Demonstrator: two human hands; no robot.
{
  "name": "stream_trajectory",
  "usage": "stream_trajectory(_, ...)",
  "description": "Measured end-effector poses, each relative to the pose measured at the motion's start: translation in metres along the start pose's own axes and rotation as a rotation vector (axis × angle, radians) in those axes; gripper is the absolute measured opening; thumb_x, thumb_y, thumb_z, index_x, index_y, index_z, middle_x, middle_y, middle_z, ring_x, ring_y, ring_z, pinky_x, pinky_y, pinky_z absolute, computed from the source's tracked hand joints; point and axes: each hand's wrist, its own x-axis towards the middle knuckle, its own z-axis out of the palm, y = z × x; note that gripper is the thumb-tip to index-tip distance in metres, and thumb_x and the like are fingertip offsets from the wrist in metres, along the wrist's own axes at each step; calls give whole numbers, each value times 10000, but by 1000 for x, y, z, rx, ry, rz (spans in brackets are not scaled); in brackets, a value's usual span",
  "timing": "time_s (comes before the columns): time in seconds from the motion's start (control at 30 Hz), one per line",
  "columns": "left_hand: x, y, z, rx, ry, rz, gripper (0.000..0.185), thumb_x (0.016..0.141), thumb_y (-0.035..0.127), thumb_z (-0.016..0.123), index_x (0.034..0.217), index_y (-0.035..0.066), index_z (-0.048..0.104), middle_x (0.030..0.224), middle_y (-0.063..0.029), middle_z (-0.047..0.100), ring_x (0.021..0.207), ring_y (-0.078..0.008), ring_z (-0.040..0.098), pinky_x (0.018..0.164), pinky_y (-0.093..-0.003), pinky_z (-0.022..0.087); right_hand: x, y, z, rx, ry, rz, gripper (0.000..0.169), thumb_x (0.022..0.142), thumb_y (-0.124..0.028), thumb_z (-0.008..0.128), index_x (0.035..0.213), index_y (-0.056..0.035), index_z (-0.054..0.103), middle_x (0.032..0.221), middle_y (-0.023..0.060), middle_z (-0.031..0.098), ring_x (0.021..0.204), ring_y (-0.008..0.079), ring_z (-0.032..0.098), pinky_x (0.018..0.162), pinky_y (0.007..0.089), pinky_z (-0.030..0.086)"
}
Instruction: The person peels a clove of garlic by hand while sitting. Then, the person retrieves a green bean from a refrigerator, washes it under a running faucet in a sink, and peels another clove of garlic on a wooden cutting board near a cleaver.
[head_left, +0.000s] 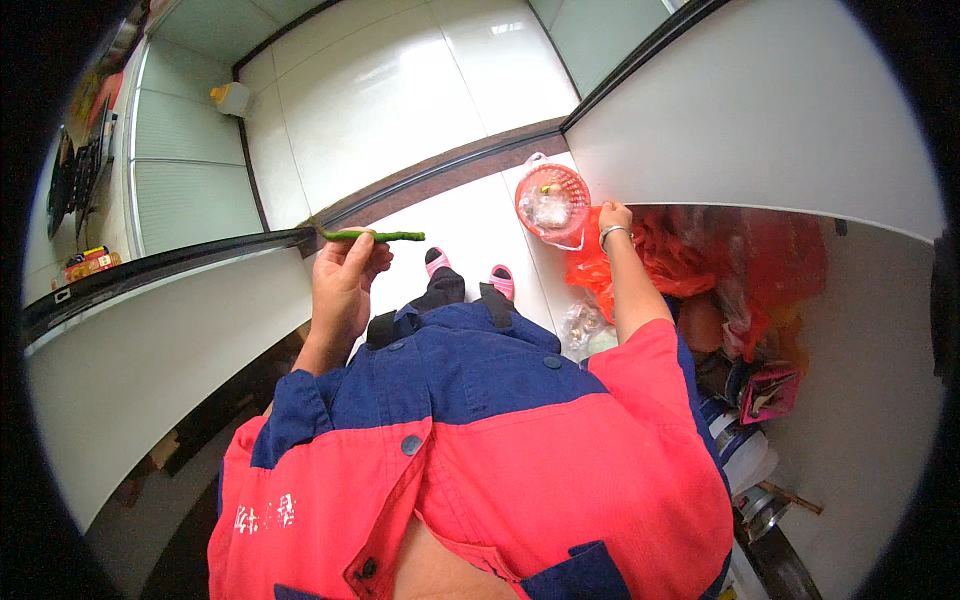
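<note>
A long green pepper (397, 236), its curved stem end to the left, lies between the thumb and fingers of my left hand (346, 274), above the white floor tiles. To the right, my right hand (616, 217) is at the top edge of a red plastic bag (592, 266); its fingers are bent, and the exact grip is hard to see. Just left of that hand stands a red plastic basket (577, 191) lined with a clear plastic bag (551, 210), with small pale and yellowish bits inside.
A clear bag (585, 326) with contents lies by my right side. Beyond it are more red bags (675, 247), a pink box (772, 394) and white tubs (742, 454). A dark door track (450, 169) crosses the floor. A yellow-capped container (234, 99) stands beside glass panels.
</note>
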Motion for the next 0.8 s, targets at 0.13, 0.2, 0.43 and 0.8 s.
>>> stream_trajectory(0.13, 13, 7, -15, -35, -12, -24, 124, 847, 138, 562, 922, 41, 547, 796, -83, 610, 711, -158, 586, 674, -290, 465, 8, 24, 19, 290, -86, 183, 245, 838, -109, 414, 1011, -58, 580, 588, 11, 492, 421, 101, 428, 340, 268, 332)
stream_trajectory(0.2, 19, 9, -22, -55, -6, -36, 121, 845, 140, 564, 918, 44, 549, 795, -82, 610, 710, -158, 586, 676, -291, 465, -13, 5, 16, 411, -176, 278, 235, 834, -88, 394, 1012, -69, 546, 560, -4, 441, 401, 93, 394, 311, 259, 299)
stream_trajectory(0.43, 51, 41, -40, -100, -31, -15, 108, 843, 137, 563, 915, 57, 556, 800, -69, 604, 734, -148, 578, 672, -280, 458, -68, -44, 5, 868, -441, 441, 203, 780, 6, 420, 956, -88, 458, 617, 31, 448, 472, 140, 425, 399, 287, 373)
stream_trajectory(0.8, 149, 86, -36, -238, -62, -13, 101, 841, 129, 546, 923, 70, 539, 818, -52, 585, 741, -146, 559, 668, -280, 443, -90, -109, 11, 656, -508, 449, 111, 816, -20, 392, 798, -75, 487, 582, 35, 457, 400, 139, 392, 328, 281, 345)
